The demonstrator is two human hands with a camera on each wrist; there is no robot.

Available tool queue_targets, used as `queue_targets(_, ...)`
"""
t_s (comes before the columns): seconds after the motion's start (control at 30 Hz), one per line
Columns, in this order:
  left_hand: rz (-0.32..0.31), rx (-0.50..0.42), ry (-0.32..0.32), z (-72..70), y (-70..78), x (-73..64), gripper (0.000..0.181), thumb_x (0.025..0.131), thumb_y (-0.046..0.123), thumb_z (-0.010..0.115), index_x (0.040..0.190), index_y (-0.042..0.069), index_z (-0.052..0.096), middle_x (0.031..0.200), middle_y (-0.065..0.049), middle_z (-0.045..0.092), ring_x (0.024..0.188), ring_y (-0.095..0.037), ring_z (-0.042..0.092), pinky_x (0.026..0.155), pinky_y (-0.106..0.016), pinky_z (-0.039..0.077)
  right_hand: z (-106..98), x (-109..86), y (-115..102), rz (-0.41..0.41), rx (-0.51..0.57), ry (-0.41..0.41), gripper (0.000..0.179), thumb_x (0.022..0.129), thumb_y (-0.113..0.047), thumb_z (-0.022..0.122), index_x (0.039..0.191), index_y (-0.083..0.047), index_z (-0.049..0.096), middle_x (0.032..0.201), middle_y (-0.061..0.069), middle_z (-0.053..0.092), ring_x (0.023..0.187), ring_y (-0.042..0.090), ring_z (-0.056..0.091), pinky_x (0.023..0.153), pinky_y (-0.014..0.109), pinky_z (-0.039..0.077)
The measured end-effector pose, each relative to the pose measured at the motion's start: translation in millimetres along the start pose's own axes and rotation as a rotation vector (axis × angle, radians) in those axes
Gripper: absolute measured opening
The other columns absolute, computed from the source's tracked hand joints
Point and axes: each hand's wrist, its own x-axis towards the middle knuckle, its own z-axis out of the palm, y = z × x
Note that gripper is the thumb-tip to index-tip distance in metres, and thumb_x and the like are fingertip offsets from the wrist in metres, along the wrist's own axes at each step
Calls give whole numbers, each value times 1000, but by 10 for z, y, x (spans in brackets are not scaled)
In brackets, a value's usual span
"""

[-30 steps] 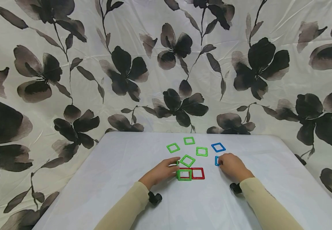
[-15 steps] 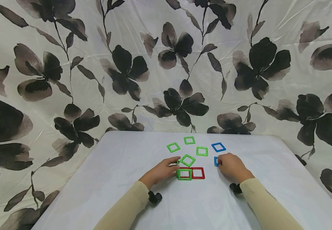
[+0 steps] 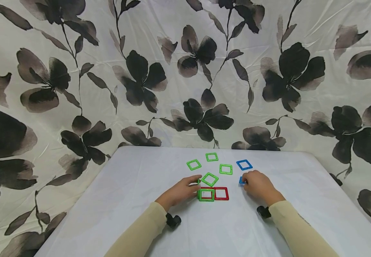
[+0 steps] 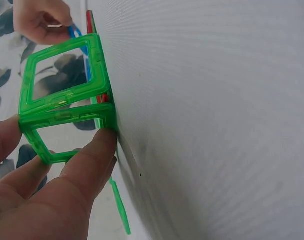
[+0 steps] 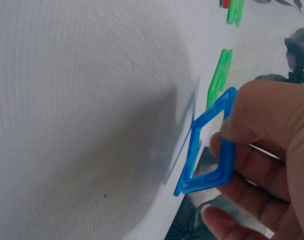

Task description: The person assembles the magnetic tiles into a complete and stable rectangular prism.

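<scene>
In the head view my left hand (image 3: pixel 180 192) stays beside two joined green magnetic tiles. The left wrist view shows its thumb and fingers gripping one square green tile (image 4: pixel 57 118), which stands upright and meets a second upright green tile (image 4: pixel 98 65) along an edge. Red tiles (image 3: pixel 227 193) lie flat right there, one seen through the green frame. To the right, my right hand (image 3: pixel 260 185) pinches a blue square tile (image 5: pixel 226 165) between thumb and fingers. That tile is tilted, its lower edge close to the table and its shadow falling beside it.
Several loose green tiles lie flat farther back, among them a diamond-turned green tile (image 3: pixel 215 182) close to the left fingertips and a green tile (image 3: pixel 226 173) at centre. Another blue tile (image 3: pixel 247 168) lies behind the right hand. A floral cloth (image 3: pixel 204 71) hangs behind the white table (image 3: pixel 204 232).
The blue tile in my right hand has tipped over and now shows flatter in the head view. My left hand and the green tiles have stayed where they were.
</scene>
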Motion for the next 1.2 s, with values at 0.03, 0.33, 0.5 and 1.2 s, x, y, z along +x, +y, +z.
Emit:
queue_targets(0.03,0,-3,-1,1,2,-2,53,100,21,53,151,16,36,154,-7,37,137,-26,44,104,-42,47,-1,1,1,-2,-2,6,11,83,-11,72,94,-9,71,87,2,67,82,19,55,85,44,53)
queue_targets(0.33,-11,6,-2,3,19,-8,53,100,22,53,151,18,36,154,-5,37,138,-26,42,105,-42,46,-2,-6,2,0,18,42,17,83,-14,69,99,-9,72,90,1,67,84,18,58,88,46,53)
queue_targets(0.5,-12,-8,-2,7,16,-9,54,100,20,53,151,17,36,155,-6,37,138,-27,42,105,-42,46,-27,-34,1,-22,19,68,21,84,-13,68,103,-7,72,92,3,68,85,19,60,88,46,54)
queue_targets(1.2,-17,-3,1,-10,2,-2,53,100,23,53,150,19,37,154,-5,37,139,-27,41,105,-42,46,-151,-165,-175,-97,96,129,23,87,-10,68,109,-7,71,106,5,71,101,25,63,93,48,53)
